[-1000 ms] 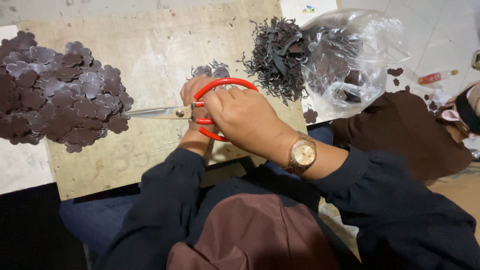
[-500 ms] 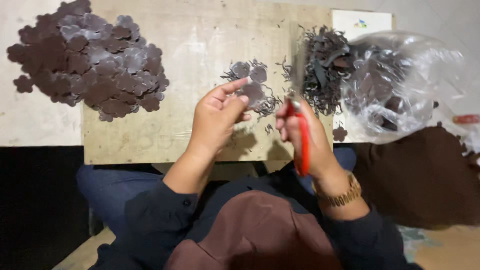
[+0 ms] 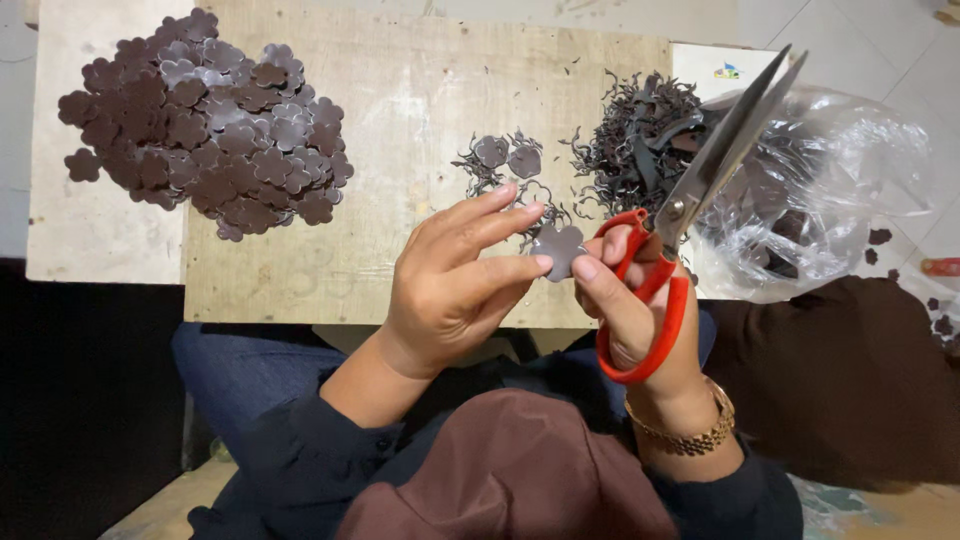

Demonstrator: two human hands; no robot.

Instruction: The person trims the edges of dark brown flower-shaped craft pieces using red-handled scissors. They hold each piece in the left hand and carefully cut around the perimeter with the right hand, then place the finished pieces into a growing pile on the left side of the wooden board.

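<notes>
My left hand [image 3: 450, 290] pinches the little flower-shaped piece [image 3: 558, 248] above the board's [image 3: 400, 150] near edge while my right hand [image 3: 630, 300] grips the red scissors [image 3: 680, 230], blades nearly closed, pointing up, so one slip probably nicks a fingertip.

Flower cutout [image 3: 558, 248]: small, flat, dark brown-grey, scalloped petal outline, looks cleanly trimmed. Held up above the front edge of the wooden board [image 3: 400, 130], face toward the camera, pinched on its left side by the left hand [image 3: 455, 280] fingertips and touched on its lower right by the right hand [image 3: 630, 300] thumb.

Scissors [image 3: 680, 230]: red loop handles, long steel blades. Hooked on the right hand fingers, blades nearly closed, pointing up and to the right, tips over the clear plastic bag [image 3: 830, 200]. Blades not touching the cutout.
</notes>
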